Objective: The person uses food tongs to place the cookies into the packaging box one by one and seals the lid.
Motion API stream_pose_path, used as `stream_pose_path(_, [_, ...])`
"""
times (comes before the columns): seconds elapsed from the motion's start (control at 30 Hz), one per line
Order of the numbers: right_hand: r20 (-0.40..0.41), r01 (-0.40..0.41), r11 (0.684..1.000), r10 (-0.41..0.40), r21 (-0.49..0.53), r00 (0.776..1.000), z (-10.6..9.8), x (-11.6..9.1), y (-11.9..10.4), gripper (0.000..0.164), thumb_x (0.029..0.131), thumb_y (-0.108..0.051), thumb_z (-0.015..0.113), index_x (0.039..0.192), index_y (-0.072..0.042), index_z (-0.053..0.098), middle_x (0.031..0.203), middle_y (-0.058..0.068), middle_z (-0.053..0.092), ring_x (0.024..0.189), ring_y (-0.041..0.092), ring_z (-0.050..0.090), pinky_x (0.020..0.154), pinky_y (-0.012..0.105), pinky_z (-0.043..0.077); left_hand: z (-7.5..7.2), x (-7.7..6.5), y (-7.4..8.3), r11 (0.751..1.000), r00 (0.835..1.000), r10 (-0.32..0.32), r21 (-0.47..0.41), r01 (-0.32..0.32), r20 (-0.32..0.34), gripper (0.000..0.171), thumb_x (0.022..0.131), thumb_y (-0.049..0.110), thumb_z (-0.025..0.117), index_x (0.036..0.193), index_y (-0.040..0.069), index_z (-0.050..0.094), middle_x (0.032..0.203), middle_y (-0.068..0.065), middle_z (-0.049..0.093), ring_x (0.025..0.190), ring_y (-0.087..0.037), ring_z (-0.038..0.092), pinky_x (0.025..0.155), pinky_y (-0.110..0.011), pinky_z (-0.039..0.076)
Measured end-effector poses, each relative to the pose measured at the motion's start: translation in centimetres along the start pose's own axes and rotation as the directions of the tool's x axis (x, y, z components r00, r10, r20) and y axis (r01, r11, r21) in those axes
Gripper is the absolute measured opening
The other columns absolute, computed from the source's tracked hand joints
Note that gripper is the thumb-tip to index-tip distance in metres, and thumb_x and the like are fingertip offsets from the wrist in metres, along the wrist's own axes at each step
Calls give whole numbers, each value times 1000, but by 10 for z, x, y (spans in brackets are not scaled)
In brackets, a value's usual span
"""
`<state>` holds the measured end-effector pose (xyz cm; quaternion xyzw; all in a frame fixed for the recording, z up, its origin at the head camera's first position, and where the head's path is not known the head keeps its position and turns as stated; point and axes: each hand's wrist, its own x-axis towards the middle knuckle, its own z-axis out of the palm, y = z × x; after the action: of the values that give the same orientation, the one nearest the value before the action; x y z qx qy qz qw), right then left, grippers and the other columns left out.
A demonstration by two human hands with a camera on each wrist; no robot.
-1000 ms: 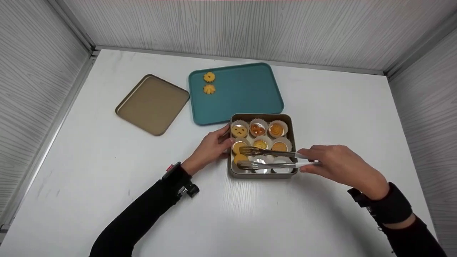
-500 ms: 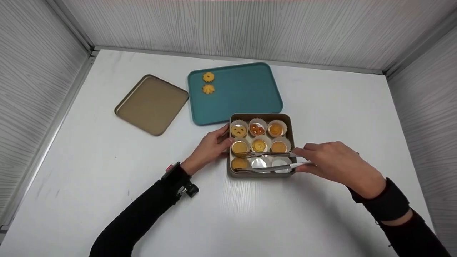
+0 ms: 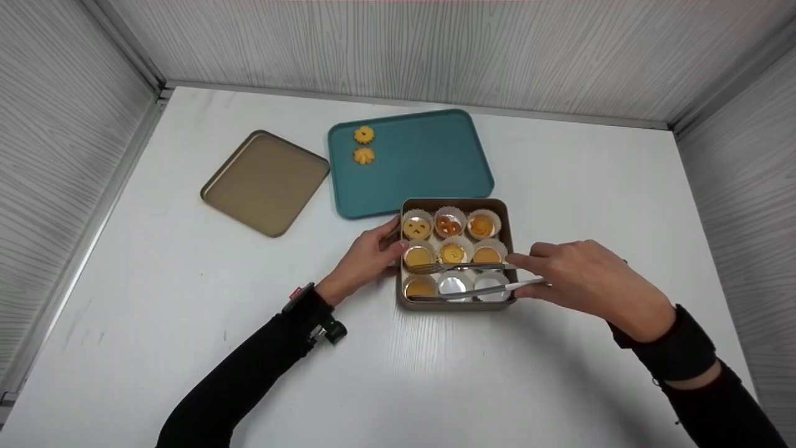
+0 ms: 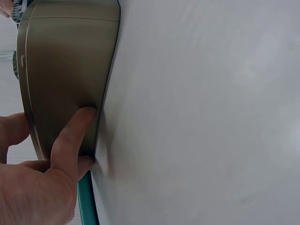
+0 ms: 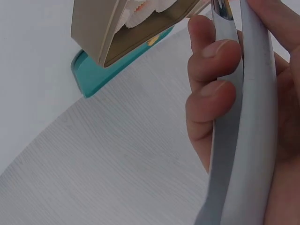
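My left hand grips the left side of a brown metal tin, thumb at the rim and fingers against the outer wall. Paper cups fill the tin, most with a cookie inside. In the front left cup lies a round, plain cookie. The front middle cup and front right cup hold nothing. From the right, my right hand holds serving tongs by their pale handles. The spread metal ends lie over the tin's front row, with nothing between them but the cups below.
Behind the tin is a teal tray, with two flower-shaped cookies at its left end. A bare bronze tray lies to the left. Grey wood-grain panels border the white table.
The tongs' ends have spread and let go of the plain cookie, which now lies flat in the front left cup. My right hand has shifted slightly up; the left hand stays on the tin.
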<state>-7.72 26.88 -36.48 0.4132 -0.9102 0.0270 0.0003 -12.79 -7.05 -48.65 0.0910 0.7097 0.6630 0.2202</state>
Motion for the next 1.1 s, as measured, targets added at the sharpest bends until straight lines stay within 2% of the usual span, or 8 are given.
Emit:
stream_pose_path(0.17, [-66,-30,992,38,124,997,3,-5,10,43,90,-35,83,125,-11,75,83,-6,64,58,0,50,53,22,47,-1,0,0,1000,1000,19,4,-19,2,66,108,13,55,164,3,22,164,-16,37,139,-28,51,92,-41,60])
stream_pose_path(0.3, [-113,-85,966,116,246,987,10,1,20,41,98,-30,75,131,-8,69,94,-2,69,70,5,58,60,26,53,-1,-1,0,1000,1000,22,-17,-22,14,67,107,13,54,164,4,21,163,-15,38,137,-28,53,92,-42,60])
stream_pose_path(0.47, [-107,-213,933,253,289,961,21,24,31,45,102,-29,68,138,-1,63,111,13,72,85,20,67,71,40,59,-1,0,1,1000,1000,10,-8,-10,3,68,107,15,56,165,6,21,163,-16,38,136,-30,54,90,-43,60])
stream_pose_path(0.63, [-80,-259,921,293,290,953,27,59,40,46,103,-27,68,138,1,61,120,21,70,103,33,69,84,51,59,0,-2,2,1000,1000,9,16,-9,-6,68,107,15,56,164,5,21,163,-17,38,136,-29,54,90,-42,61])
stream_pose_path(0.7, [-74,-262,924,293,279,953,27,73,41,45,103,-27,68,136,3,61,118,22,70,102,34,69,83,51,60,0,-2,1,1000,1000,8,-3,-8,3,68,108,15,56,165,5,21,162,-17,39,137,-28,53,91,-42,60])
stream_pose_path(0.83, [-74,-259,930,287,260,955,25,100,40,39,102,-27,69,125,4,63,103,20,70,86,29,67,71,45,60,0,-1,0,1000,1000,7,-2,-7,3,67,108,16,56,164,4,22,162,-17,39,138,-27,52,92,-42,59])
stream_pose_path(0.97, [-90,-229,940,259,253,962,23,125,36,33,102,-25,69,114,6,65,92,18,69,74,27,63,61,41,56,1,0,0,1000,1000,-1,13,1,-8,68,107,16,57,164,4,23,162,-16,39,135,-27,55,89,-41,61])
stream_pose_path(1.1, [-72,-234,943,257,238,964,22,146,30,30,104,-25,67,106,4,65,85,16,67,67,26,58,58,39,51,0,-1,0,1000,1000,-13,-6,13,-12,67,107,15,56,164,6,23,163,-14,39,136,-26,54,89,-41,61])
